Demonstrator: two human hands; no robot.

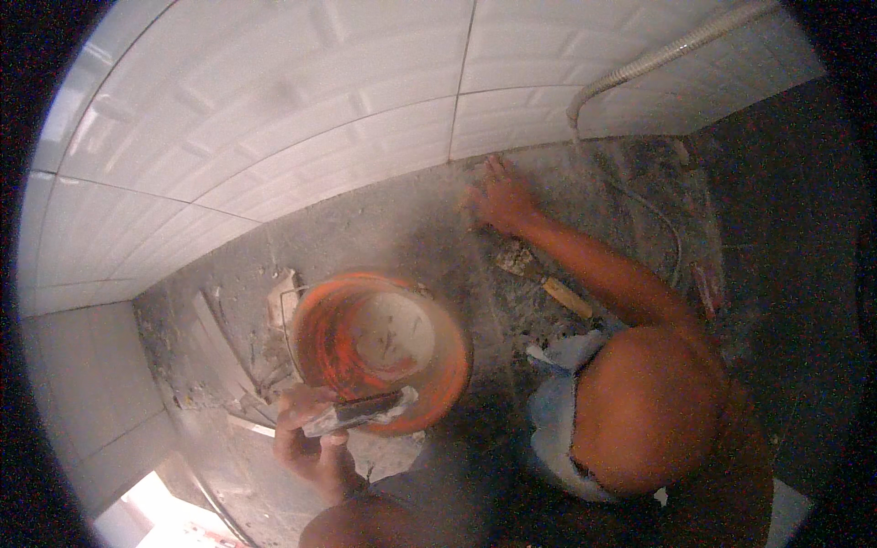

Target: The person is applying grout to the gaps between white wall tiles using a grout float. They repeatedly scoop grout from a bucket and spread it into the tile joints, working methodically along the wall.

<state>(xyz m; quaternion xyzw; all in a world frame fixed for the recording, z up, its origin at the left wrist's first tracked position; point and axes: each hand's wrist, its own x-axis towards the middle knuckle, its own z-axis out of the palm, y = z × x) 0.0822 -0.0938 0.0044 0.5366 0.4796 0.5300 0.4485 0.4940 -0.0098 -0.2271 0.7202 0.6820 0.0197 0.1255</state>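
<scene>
My left hand [315,447] is closed round a flat, dark-edged tool [361,413] smeared with whitish paste. It is held over the near rim of an orange bucket [311,315], which has pale paste [395,333] in its bottom. My right hand [504,199] reaches forward to the foot of the white tiled wall [365,119]. Its fingers look stretched out at the joint of wall and floor, though they are a little blurred. Below my right forearm lies a putty knife with a wooden handle [566,298] and a crusted blade.
Light strips of offcut material [224,342] and crumbs lie left of the bucket on the dusty grey floor [356,224]. A ribbed hose [639,66] runs down the wall at the right. A thin cable [665,219] curves over the floor. My bare knee [649,411] is close on the right.
</scene>
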